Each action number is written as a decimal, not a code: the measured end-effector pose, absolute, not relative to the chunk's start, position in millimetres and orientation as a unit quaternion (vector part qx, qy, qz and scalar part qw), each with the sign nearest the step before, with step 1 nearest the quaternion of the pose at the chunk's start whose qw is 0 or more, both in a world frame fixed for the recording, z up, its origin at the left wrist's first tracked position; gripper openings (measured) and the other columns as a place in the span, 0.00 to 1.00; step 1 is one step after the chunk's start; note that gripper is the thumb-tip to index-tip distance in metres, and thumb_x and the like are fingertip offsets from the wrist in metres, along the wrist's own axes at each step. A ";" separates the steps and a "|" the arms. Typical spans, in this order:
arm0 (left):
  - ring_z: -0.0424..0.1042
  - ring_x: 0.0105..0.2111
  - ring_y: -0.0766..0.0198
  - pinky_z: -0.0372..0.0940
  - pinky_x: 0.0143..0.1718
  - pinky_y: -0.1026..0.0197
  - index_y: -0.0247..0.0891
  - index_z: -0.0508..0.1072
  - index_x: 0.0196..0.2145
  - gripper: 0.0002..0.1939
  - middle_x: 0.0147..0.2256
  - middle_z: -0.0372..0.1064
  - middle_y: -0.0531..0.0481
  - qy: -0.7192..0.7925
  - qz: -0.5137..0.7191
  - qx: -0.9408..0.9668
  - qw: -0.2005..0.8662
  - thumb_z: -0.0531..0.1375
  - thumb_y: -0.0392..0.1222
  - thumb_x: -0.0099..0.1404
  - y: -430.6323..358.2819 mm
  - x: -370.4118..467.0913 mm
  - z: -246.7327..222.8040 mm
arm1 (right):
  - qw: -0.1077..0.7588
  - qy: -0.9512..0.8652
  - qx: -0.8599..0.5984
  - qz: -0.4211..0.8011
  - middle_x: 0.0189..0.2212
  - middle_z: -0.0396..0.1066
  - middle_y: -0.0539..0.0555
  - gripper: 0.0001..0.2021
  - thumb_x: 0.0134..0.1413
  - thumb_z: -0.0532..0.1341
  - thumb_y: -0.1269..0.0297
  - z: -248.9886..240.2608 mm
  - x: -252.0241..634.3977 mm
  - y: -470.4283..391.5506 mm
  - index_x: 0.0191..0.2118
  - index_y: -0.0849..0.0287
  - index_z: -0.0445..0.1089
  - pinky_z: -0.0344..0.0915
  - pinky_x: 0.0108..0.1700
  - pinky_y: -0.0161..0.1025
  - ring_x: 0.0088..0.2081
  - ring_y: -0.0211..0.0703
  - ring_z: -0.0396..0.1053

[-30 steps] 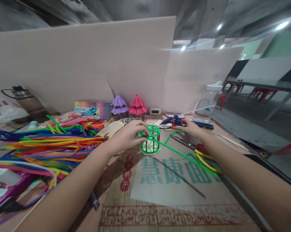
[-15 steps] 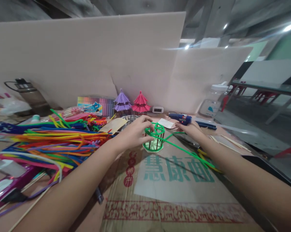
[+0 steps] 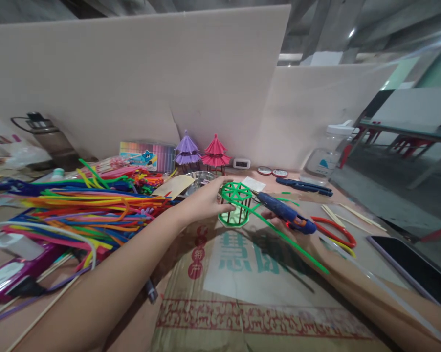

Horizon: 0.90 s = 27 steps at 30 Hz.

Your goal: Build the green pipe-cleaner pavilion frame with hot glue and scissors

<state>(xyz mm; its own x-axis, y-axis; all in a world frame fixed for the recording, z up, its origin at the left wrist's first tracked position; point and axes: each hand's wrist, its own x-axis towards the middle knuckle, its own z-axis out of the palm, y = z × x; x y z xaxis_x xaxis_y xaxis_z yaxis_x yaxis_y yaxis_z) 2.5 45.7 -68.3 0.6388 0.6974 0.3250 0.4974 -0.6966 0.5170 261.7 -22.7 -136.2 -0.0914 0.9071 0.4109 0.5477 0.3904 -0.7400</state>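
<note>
A small green pavilion frame (image 3: 235, 217) with dark posts stands on the cardboard. My left hand (image 3: 209, 201) grips its left side, thumb low and fingers near the top ring. A long green pipe cleaner (image 3: 290, 240) runs from the top of the frame toward the lower right. My right hand (image 3: 290, 233) is closed around a blue hot glue gun (image 3: 284, 211) with a small red light. The nozzle points left, close to the frame's upper right edge; whether it touches cannot be made out. A clear glue stick (image 3: 382, 283) trails from the gun's back end.
Bundles of coloured pipe cleaners (image 3: 96, 210) cover the left side. A purple paper pavilion (image 3: 187, 149) and a red one (image 3: 215, 151) stand at the back. Blue pliers (image 3: 304, 186), wooden sticks (image 3: 343, 217), a phone (image 3: 413, 266) and a clear bottle (image 3: 325, 154) are on the right.
My right hand has brought the glue gun from behind the frame toward me, its nozzle now beside the frame's top. My left hand stays on the frame. The view has shifted slightly.
</note>
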 end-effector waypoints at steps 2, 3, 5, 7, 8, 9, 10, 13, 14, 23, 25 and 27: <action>0.71 0.54 0.52 0.66 0.54 0.53 0.40 0.59 0.60 0.34 0.55 0.68 0.42 0.352 0.260 0.878 0.194 0.65 0.44 0.59 46.2 3.7 -67.9 | 0.465 -0.712 -0.482 0.210 0.39 0.78 0.59 0.17 0.54 0.61 0.44 -133.8 262.4 -28.6 0.38 0.52 0.71 0.73 0.42 0.51 0.41 0.55 0.76; 0.70 0.54 0.52 0.66 0.54 0.53 0.39 0.59 0.60 0.33 0.56 0.68 0.41 0.360 0.262 0.874 0.192 0.65 0.44 0.59 46.4 4.2 -67.8 | 0.471 -0.713 -0.474 0.212 0.37 0.78 0.59 0.16 0.54 0.62 0.45 -131.9 262.4 -31.5 0.37 0.53 0.71 0.73 0.40 0.50 0.39 0.54 0.75; 0.70 0.54 0.52 0.66 0.54 0.53 0.37 0.60 0.59 0.32 0.57 0.67 0.40 0.374 0.264 0.869 0.187 0.65 0.44 0.59 46.5 5.1 -67.7 | 0.467 -0.710 -0.481 0.214 0.32 0.77 0.57 0.16 0.53 0.63 0.45 -127.5 261.4 -36.6 0.34 0.53 0.71 0.71 0.36 0.47 0.34 0.52 0.74; 0.70 0.53 0.52 0.66 0.54 0.53 0.37 0.61 0.58 0.31 0.56 0.67 0.40 0.384 0.266 0.865 0.182 0.64 0.45 0.60 46.2 5.9 -67.9 | 0.455 -0.698 -0.506 0.223 0.28 0.74 0.55 0.18 0.54 0.62 0.43 -124.2 259.7 -39.8 0.32 0.54 0.70 0.69 0.33 0.45 0.30 0.50 0.72; 0.71 0.53 0.52 0.66 0.53 0.52 0.37 0.61 0.58 0.31 0.55 0.67 0.40 0.386 0.267 0.864 0.181 0.64 0.45 0.60 46.0 6.3 -68.0 | 0.450 -0.694 -0.513 0.229 0.27 0.73 0.54 0.18 0.54 0.61 0.42 -123.2 258.9 -40.5 0.32 0.54 0.69 0.68 0.32 0.45 0.30 0.48 0.70; 0.71 0.52 0.53 0.66 0.53 0.52 0.37 0.61 0.58 0.30 0.55 0.68 0.40 0.387 0.267 0.864 0.182 0.64 0.45 0.60 45.7 6.7 -68.2 | 0.447 -0.692 -0.516 0.234 0.27 0.72 0.53 0.19 0.54 0.61 0.42 -122.8 258.2 -40.8 0.32 0.54 0.69 0.68 0.32 0.44 0.29 0.47 0.70; 0.72 0.51 0.53 0.67 0.52 0.52 0.36 0.61 0.57 0.30 0.54 0.68 0.40 0.386 0.269 0.863 0.182 0.64 0.45 0.60 45.4 7.1 -68.4 | 0.446 -0.692 -0.516 0.236 0.27 0.71 0.52 0.19 0.54 0.61 0.41 -122.8 257.6 -40.5 0.32 0.54 0.68 0.68 0.33 0.44 0.29 0.47 0.69; 0.73 0.49 0.53 0.67 0.51 0.52 0.36 0.61 0.57 0.30 0.53 0.69 0.40 0.381 0.276 0.864 0.179 0.63 0.45 0.60 44.7 8.1 -68.6 | 0.441 -0.697 -0.514 0.235 0.26 0.69 0.51 0.19 0.55 0.60 0.42 -123.7 257.2 -38.5 0.32 0.55 0.67 0.66 0.33 0.42 0.29 0.44 0.68; 0.73 0.49 0.53 0.67 0.51 0.52 0.36 0.62 0.57 0.29 0.53 0.70 0.40 0.381 0.278 0.864 0.179 0.63 0.45 0.60 44.4 8.4 -68.5 | 0.437 -0.700 -0.513 0.235 0.26 0.68 0.50 0.19 0.55 0.60 0.42 -123.8 257.3 -37.9 0.32 0.55 0.67 0.66 0.32 0.42 0.28 0.44 0.67; 0.73 0.48 0.53 0.67 0.50 0.52 0.36 0.63 0.56 0.28 0.51 0.70 0.40 0.385 0.278 0.862 0.177 0.63 0.45 0.60 43.1 8.7 -66.6 | 0.415 -0.707 -0.535 0.206 0.23 0.65 0.50 0.21 0.55 0.58 0.39 -119.1 255.5 -39.1 0.29 0.52 0.63 0.63 0.31 0.42 0.27 0.45 0.65; 0.73 0.48 0.53 0.67 0.50 0.51 0.37 0.63 0.56 0.28 0.51 0.70 0.41 0.382 0.282 0.863 0.173 0.63 0.44 0.60 43.7 8.7 -67.1 | 0.415 -0.705 -0.537 0.206 0.23 0.65 0.50 0.21 0.54 0.57 0.38 -118.7 255.0 -39.1 0.29 0.52 0.62 0.63 0.30 0.42 0.27 0.46 0.64; 0.73 0.48 0.53 0.67 0.50 0.51 0.37 0.63 0.56 0.28 0.52 0.70 0.41 0.382 0.283 0.863 0.168 0.63 0.45 0.60 44.6 8.7 -68.0 | 0.413 -0.705 -0.539 0.206 0.23 0.64 0.50 0.22 0.54 0.57 0.37 -118.5 254.8 -39.1 0.29 0.52 0.61 0.63 0.30 0.42 0.27 0.46 0.64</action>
<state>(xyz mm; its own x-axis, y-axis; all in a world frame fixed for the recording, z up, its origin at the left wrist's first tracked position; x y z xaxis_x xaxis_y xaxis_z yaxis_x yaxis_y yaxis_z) 8.7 44.6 -68.0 0.5472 0.7552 0.3608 0.5647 -0.6513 0.5069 254.8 -39.1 -118.5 -0.0779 0.9296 0.3602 0.5881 0.3346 -0.7363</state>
